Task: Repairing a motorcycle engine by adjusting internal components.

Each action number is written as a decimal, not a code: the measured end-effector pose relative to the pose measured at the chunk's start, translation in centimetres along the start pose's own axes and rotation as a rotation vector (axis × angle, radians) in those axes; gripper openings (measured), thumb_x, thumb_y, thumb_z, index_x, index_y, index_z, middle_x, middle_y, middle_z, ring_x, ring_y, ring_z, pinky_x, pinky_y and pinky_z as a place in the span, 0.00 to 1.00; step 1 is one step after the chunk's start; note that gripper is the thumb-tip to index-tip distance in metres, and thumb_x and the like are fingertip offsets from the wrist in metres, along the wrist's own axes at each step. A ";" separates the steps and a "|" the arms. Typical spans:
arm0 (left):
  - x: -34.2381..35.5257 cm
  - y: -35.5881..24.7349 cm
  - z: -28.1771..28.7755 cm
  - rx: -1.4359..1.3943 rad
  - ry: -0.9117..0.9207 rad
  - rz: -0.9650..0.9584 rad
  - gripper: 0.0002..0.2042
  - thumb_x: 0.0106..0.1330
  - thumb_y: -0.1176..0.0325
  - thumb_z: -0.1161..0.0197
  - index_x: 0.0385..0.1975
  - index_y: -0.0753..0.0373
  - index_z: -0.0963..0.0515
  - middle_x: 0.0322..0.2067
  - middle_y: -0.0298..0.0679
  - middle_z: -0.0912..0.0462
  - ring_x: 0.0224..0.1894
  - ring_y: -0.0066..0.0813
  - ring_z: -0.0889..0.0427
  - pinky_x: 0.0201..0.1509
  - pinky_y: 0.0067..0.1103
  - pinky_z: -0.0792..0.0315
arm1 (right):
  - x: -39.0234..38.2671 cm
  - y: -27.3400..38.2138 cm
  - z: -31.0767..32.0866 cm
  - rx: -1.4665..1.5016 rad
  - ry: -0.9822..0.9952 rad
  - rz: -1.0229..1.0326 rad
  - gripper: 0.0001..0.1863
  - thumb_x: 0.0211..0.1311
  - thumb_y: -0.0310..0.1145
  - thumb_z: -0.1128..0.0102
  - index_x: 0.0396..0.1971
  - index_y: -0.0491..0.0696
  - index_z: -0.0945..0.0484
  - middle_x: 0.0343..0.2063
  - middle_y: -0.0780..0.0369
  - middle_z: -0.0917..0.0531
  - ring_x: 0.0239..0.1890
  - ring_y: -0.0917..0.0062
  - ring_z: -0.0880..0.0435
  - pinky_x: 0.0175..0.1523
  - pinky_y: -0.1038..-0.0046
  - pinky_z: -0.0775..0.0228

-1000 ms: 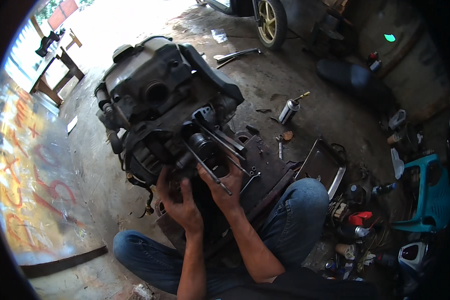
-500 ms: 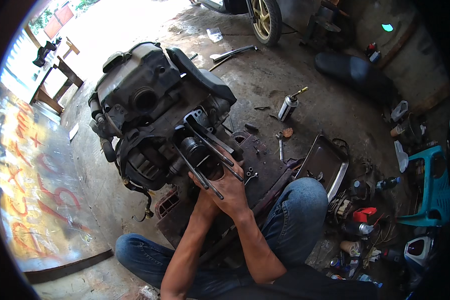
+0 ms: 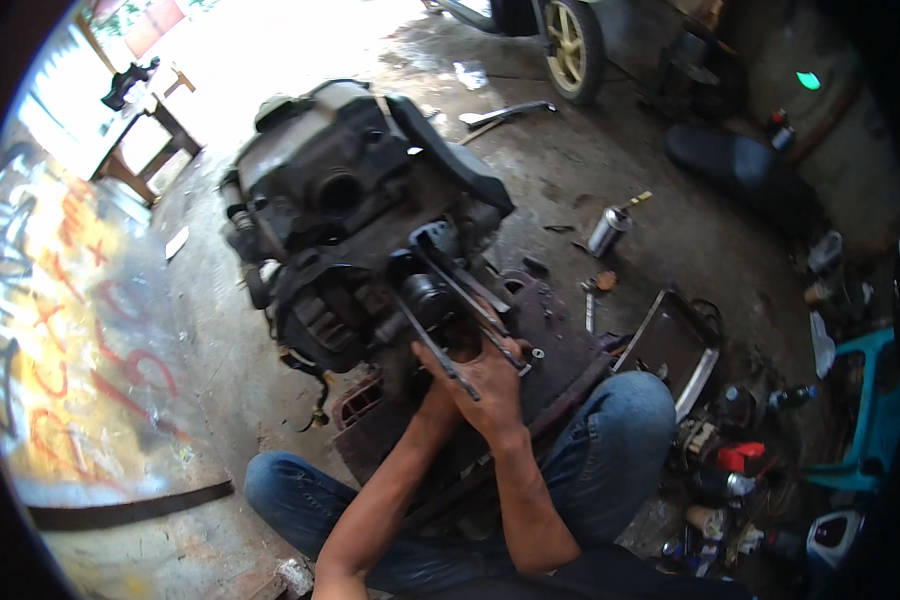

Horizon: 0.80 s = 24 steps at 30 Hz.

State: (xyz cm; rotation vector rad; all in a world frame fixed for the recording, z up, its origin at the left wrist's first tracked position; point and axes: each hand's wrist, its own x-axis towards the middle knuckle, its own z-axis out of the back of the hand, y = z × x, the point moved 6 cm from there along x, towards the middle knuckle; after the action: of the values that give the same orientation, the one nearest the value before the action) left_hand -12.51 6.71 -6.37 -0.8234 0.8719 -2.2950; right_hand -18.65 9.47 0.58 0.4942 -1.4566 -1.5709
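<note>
A dirty engine (image 3: 320,165) lies before me, its long metal studs (image 3: 440,345) pointing toward me. Between the studs sits a black piston (image 3: 428,295). My right hand (image 3: 488,385) is at the piston's near end among the stud tips, its fingers curled round a dark part that I cannot make out. Below and beside it is my left hand (image 3: 440,385), largely covered by the right hand and the studs, so its fingers are hard to read. Both wrists are close together.
The engine rests by a dark board (image 3: 560,330) with small metal parts. To the right are a spray can (image 3: 608,232), a wrench (image 3: 589,310), a metal tray (image 3: 660,345), a black seat (image 3: 735,170) and a teal plastic chair (image 3: 865,410). A painted metal sheet (image 3: 90,350) stands left.
The whole view has shifted, so the engine and my hands appear farther right and slightly lower, with some blur. Both hands stay at the piston's near end.
</note>
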 end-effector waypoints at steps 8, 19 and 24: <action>-2.0 -1.7 1.5 0.107 -0.064 0.014 0.19 0.58 0.78 0.36 0.52 0.67 0.24 0.46 0.51 0.20 0.51 0.53 0.21 0.56 0.39 0.29 | -0.2 0.4 -0.6 0.235 0.025 -0.064 0.33 0.52 0.29 0.21 0.58 0.40 0.25 0.48 0.58 0.16 0.49 0.74 0.17 0.57 0.72 0.26; -7.6 -4.8 8.8 0.019 -0.408 0.270 0.15 0.65 0.74 0.36 0.51 0.67 0.24 0.43 0.45 0.19 0.46 0.41 0.20 0.56 0.29 0.29 | -0.7 -0.3 -0.8 0.041 0.054 -0.058 0.33 0.55 0.29 0.24 0.61 0.41 0.28 0.45 0.58 0.17 0.44 0.79 0.17 0.49 0.74 0.23; -8.1 -0.7 12.0 -0.827 -0.859 0.515 0.10 0.75 0.66 0.39 0.49 0.65 0.24 0.41 0.33 0.21 0.44 0.19 0.23 0.54 0.19 0.29 | -0.4 0.3 -0.9 0.151 0.054 -0.062 0.33 0.56 0.29 0.24 0.61 0.42 0.28 0.43 0.58 0.18 0.43 0.79 0.17 0.48 0.76 0.22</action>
State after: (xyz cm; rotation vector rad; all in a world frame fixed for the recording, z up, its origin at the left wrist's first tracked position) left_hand 1.06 7.85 -1.45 -1.5247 1.3717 -0.9131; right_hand -17.61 9.34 0.52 0.6705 -1.5383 -1.4909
